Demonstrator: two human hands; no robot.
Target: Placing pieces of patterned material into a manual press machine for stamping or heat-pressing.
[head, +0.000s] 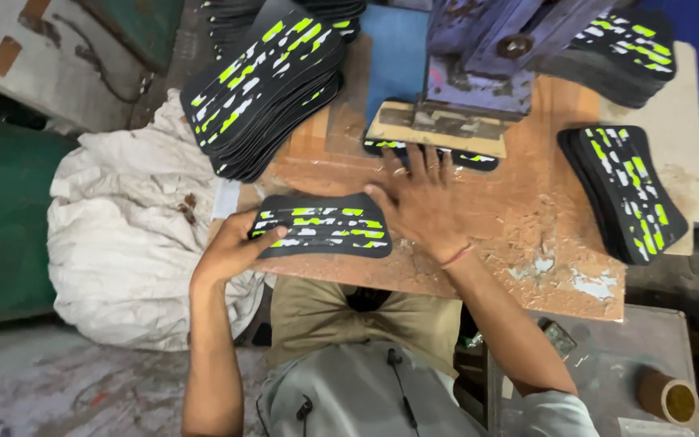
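Note:
A black curved panel with green and white marks (323, 226) lies on the worn brown worktable (527, 243). My left hand (232, 247) grips the panel's left end. My right hand (421, 202) lies flat with fingers spread, its thumb by the panel's right end and its fingertips at another black panel (472, 159) that sits under the flat plate (437, 128) of a blue press (487, 57).
Stacks of the same black panels stand at the upper left (264, 85), the upper right (629, 53) and the right (626, 190). A crumpled white sack (131, 235) lies left of the table. A tape roll (667, 396) sits on a lower surface at the bottom right.

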